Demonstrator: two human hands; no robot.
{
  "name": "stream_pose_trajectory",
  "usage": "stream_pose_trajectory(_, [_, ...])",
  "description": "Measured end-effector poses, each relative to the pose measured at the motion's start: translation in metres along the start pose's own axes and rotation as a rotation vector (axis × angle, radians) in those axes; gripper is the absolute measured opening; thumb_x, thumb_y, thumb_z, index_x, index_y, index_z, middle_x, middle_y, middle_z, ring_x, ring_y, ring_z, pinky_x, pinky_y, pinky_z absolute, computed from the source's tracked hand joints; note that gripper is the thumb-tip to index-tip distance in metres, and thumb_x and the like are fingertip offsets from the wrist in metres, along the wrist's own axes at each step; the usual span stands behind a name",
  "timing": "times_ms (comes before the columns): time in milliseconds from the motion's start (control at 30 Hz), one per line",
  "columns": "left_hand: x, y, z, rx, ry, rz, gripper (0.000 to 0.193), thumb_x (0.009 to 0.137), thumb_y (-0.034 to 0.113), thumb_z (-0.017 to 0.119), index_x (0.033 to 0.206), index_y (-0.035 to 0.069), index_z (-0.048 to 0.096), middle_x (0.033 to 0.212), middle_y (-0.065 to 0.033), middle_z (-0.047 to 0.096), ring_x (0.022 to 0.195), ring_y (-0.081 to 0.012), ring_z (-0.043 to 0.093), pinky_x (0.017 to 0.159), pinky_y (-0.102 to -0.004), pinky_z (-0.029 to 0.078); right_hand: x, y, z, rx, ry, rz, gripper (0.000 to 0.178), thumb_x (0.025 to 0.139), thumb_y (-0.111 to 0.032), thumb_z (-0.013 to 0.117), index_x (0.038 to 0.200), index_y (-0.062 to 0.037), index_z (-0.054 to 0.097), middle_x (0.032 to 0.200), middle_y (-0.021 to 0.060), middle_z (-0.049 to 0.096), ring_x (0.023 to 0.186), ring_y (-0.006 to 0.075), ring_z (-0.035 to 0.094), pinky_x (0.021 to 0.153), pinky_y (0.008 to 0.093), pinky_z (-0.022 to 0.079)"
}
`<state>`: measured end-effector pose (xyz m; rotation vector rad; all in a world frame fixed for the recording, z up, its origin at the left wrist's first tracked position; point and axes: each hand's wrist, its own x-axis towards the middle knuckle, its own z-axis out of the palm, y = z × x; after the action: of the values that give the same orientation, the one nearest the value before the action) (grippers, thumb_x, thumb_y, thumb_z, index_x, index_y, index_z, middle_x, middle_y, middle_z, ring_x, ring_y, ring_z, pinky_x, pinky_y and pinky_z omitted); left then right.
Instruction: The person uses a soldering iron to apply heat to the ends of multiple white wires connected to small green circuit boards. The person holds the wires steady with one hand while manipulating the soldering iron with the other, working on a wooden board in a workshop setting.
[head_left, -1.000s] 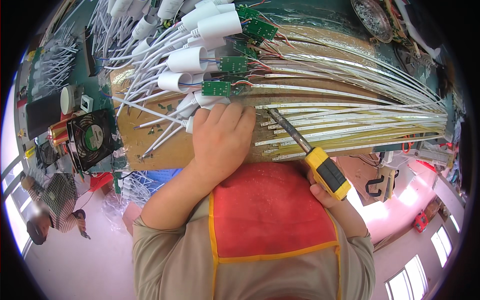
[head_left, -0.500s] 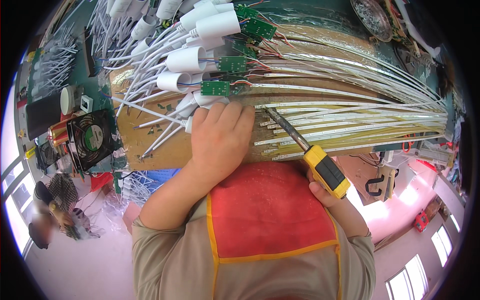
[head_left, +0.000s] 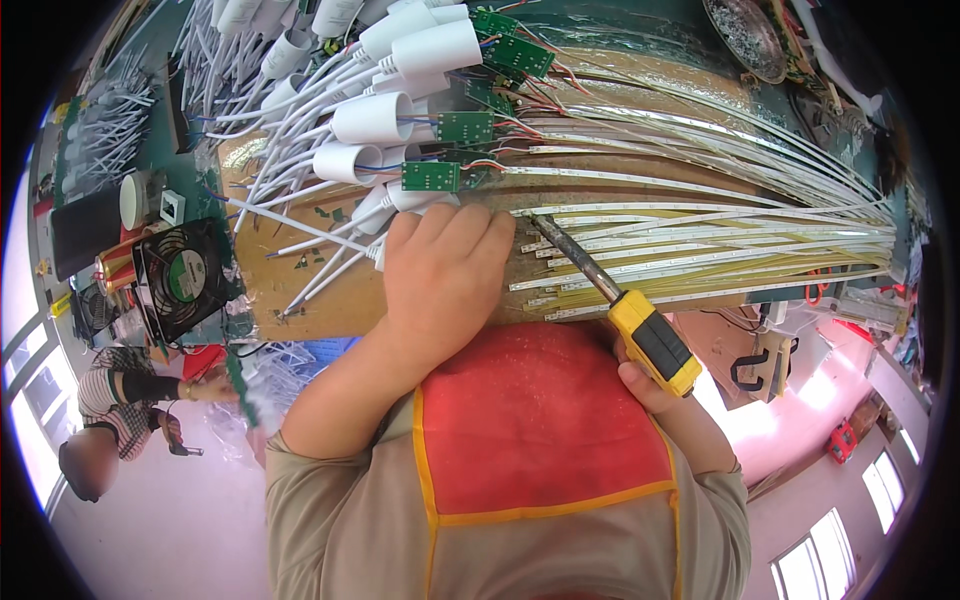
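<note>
In my right hand point(head_left: 645, 388) is a soldering iron point(head_left: 650, 338) with a yellow and black handle. Its dark tip rests at the left end of a thin white LED strip point(head_left: 625, 210). My left hand point(head_left: 445, 265) is closed, fingers curled, close to that strip end; what it pinches is hidden beneath it. White lamp sockets point(head_left: 372, 118) with pale cables lie beyond and left of this hand. Green circuit boards point(head_left: 430, 177) stick out of several sockets, with thin wires running to other LED strips point(head_left: 640, 180).
Brown cardboard point(head_left: 265, 275) covers the bench under the work. At the left stand a black fan point(head_left: 180, 278) and more white cables point(head_left: 110, 130). A round metal dish point(head_left: 745, 38) sits at the far right. Behind on the left, another person point(head_left: 110, 400) is bent over.
My left hand has shifted very slightly right, its fingertips nearer the strip end. The iron stays nearly still. The other person at the left has moved, and an arm now reaches out.
</note>
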<state>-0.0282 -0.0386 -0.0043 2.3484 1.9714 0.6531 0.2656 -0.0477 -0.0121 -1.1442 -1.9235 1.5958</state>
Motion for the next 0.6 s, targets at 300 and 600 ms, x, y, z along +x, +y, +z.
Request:
stream_pose_trajectory(300, [0.0009,0.0007,-0.0006,-0.003,-0.008,-0.003,0.023,0.072,0.006,0.068,0.094,0.012,0.07,0.09,0.0008,0.065,0.076,-0.018,0.059,0.068,-0.0341,0.04,-0.0025,0.0044,0.0024,0.029,-0.001,0.029,0.037,0.084,-0.032,0.07,0.105,-0.0028,0.063,0.087,0.0107,0.064,0.075,0.0314,0.063,0.067,0.0366,0.05])
stream_pose_trajectory(600, [0.0011,0.0011,0.0005,0.009,-0.012,-0.003,0.022,0.072,0.006,0.068,0.093,0.012,0.07,0.088,0.0007,0.064,0.076,-0.0183,0.059,0.068,-0.0341,0.041,0.002,0.0017,0.0076,0.081,0.07,-0.027,0.036,0.085,-0.034,0.072,0.096,-0.0021,0.061,0.074,0.0035,0.057,0.067,0.0176,0.054,0.06,0.0319,0.041])
